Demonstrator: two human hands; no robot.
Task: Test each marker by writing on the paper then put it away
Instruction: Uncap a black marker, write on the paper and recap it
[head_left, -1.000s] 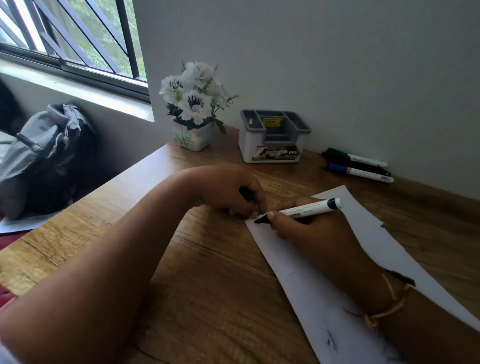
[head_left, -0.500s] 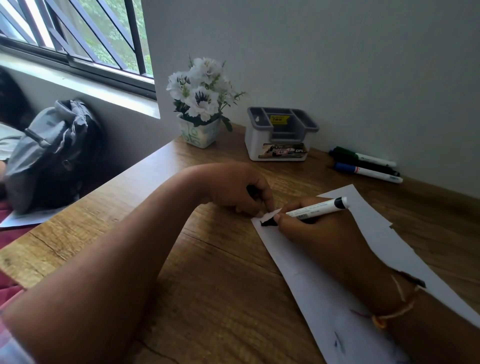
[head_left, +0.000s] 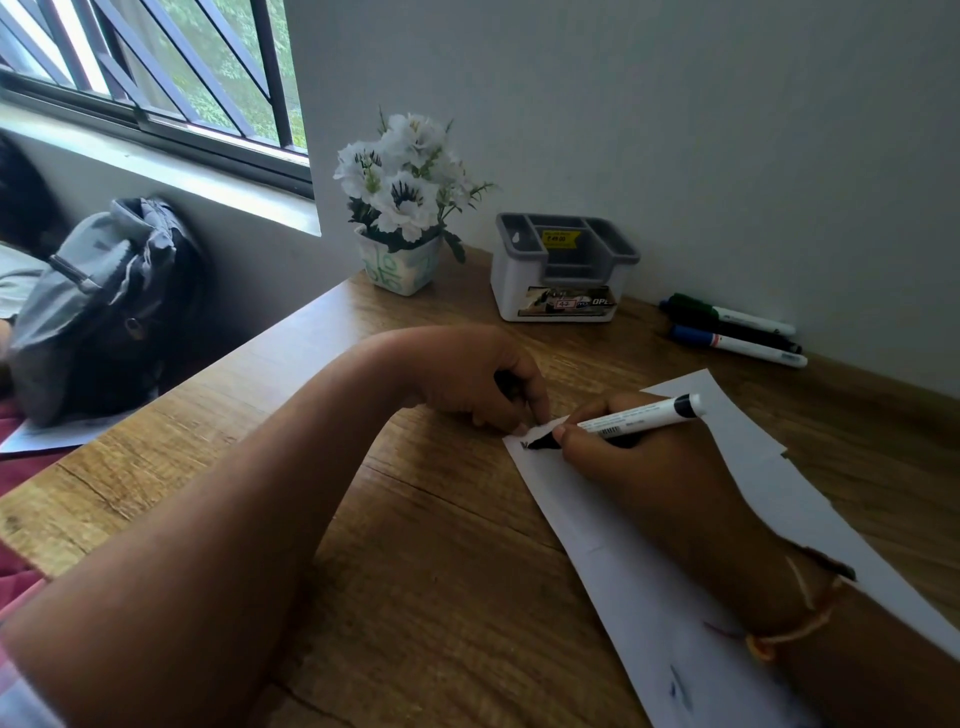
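The right hand (head_left: 639, 467) pinches a white marker (head_left: 634, 418) low on its barrel. The black tip is down on the paper (head_left: 649, 597), just inside the sheet's upper-left corner, where a short dark stroke shows. The marker's black back end tilts up toward the right of the frame.

Touching that same corner from the left, the left hand (head_left: 467, 379) has its fingers curled around a dark cap (head_left: 506, 384), and its fingertips press the paper's edge to the table (head_left: 415, 545). The two hands almost meet there.

The sheet runs diagonally down to the lower right under the right forearm. Its left edge is straight and its right edge ragged. Faint blue marks (head_left: 678, 691) lie near the bottom of the frame.

Bare wood stretches above the hands toward the wall. There a grey-and-white organizer (head_left: 563, 270) stands at upper centre, with a flower pot (head_left: 400, 270) to its left. Three capped markers (head_left: 737, 332) lie side by side along the wall at the right, well apart from the paper.

The table's left edge slants from the pot down to the lower left. Beyond it a grey backpack (head_left: 104, 301) sits below the window.
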